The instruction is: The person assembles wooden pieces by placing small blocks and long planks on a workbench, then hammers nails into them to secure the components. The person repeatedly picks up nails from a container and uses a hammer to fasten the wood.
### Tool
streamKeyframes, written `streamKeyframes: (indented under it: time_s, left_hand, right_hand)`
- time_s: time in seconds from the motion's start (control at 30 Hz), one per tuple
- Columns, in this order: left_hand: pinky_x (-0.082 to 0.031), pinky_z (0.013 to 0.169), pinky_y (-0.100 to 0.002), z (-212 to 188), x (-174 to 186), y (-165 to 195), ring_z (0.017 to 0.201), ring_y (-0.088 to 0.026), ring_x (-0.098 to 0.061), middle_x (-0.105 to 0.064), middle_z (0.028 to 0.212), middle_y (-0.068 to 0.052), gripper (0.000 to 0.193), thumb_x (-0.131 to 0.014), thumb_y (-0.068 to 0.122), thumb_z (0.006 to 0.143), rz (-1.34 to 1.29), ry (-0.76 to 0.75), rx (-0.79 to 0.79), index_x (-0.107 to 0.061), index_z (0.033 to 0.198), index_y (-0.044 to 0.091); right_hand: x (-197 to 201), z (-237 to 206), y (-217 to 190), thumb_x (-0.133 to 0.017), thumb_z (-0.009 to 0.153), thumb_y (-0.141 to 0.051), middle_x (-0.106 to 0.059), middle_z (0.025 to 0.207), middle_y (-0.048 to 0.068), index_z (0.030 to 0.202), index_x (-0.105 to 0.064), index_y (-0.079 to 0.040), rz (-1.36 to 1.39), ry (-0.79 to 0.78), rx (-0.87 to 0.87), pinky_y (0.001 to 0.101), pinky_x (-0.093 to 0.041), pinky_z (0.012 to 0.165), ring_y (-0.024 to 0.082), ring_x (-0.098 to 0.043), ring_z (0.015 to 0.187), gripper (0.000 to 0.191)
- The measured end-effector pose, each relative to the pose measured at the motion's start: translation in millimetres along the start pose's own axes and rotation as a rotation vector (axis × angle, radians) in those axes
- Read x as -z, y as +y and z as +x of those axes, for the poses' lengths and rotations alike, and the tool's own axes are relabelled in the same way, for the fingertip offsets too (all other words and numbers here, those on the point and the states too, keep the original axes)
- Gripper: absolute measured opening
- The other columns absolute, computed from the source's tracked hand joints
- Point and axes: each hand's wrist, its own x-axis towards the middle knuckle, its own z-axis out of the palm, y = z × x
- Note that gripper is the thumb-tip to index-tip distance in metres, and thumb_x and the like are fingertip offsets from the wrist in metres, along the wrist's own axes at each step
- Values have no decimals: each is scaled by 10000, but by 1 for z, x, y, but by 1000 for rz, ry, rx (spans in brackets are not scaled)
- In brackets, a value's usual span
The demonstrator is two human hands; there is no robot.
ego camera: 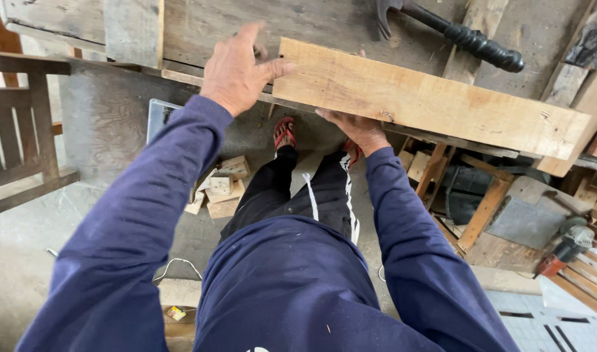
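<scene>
hands: 2 | pale plank [428,101]: 1 | hammer [461,32]: 1 | angle grinder [567,246]: 1 | red sandals [284,132]: 2

Left hand [236,68] rests w/ thumb on the end of a pale plank [428,98], fingers spread over the workbench [200,26]. Right hand [357,129] grips the plank's near edge from below. Hammer [464,32] lies beyond the plank, right of both hands. Wood offcuts [221,186] on the floor below left hand; angle grinder [568,244] far right of right hand.
</scene>
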Motion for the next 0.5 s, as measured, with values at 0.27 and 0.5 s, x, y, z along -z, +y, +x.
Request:
streamKeyframes:
  time_s: [0.27, 0.5]
  left_hand:
    - [-557, 870, -373, -15, -28, 2, 905, -205, -748, -801, 979, -67, 368, -819, 236, 818, -158, 104, 309, -754, 1149, 88]
    - [-602, 814, -310, -17, -27, 3, 868, -167, -769, -793, 971, -95, 391, -798, 168, 821, -320, 142, 305, -734, 1184, 35]
  right_hand:
    - [-11, -7, -4, -478, 1145, -648, -177, 1732, 19, 1675, -122, -403, 53, -143, -15, 516, -318, 1271, 290, -232, 1567, 684]
    - [-12, -5, -4, -466, 1130, -645, -204, 1741, 37, 1647, -33, -409, -42, -123, 5, 517, -315, 1260, 291, -230, 1574, 714]
